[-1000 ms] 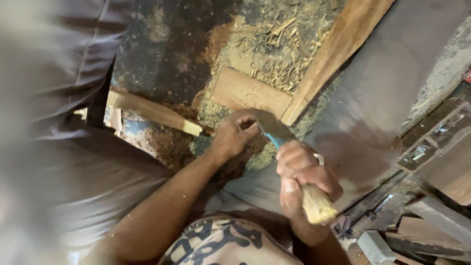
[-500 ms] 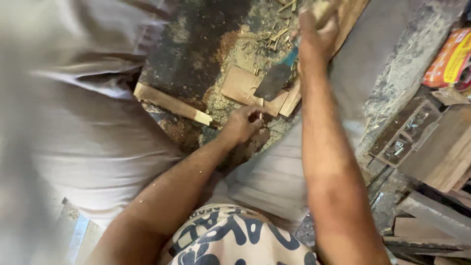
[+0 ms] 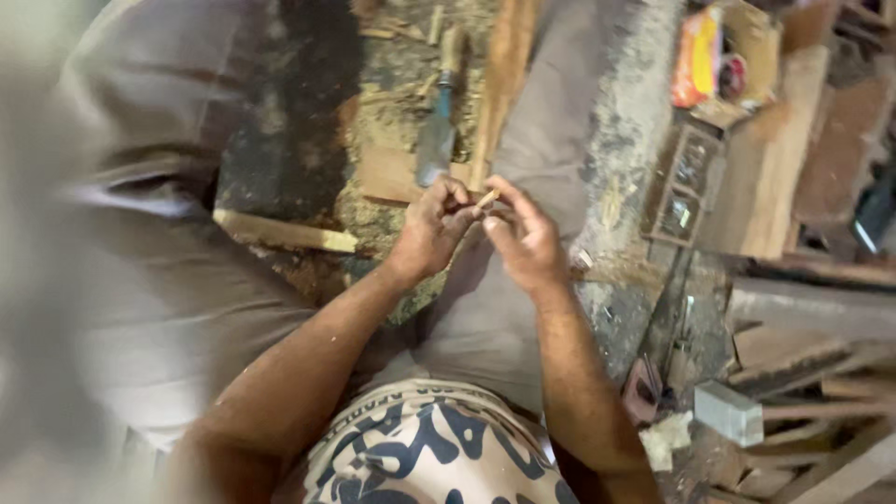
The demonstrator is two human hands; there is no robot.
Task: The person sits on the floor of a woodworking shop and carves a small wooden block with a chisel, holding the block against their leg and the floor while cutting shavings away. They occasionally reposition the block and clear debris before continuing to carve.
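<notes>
My left hand (image 3: 432, 227) and my right hand (image 3: 525, 235) meet over my right thigh, both pinching a small pale wooden sliver (image 3: 486, 198) between their fingertips. Just beyond them a chisel (image 3: 437, 131) with a wooden handle and blue collar lies on the ground, its blade resting on a flat wooden block (image 3: 390, 175). Neither hand touches the chisel.
Wood shavings and sawdust (image 3: 392, 84) cover the ground between my grey-trousered legs. A thin wooden strip (image 3: 285, 233) lies at left and a long plank (image 3: 499, 84) beside the chisel. At right are wooden boards, a small tray (image 3: 686, 187), a colourful packet (image 3: 702, 56) and metal tools (image 3: 681, 345).
My right hand, which held the chisel raised and then reached forward, has set it down on the block and come back to join my left hand on the sliver.
</notes>
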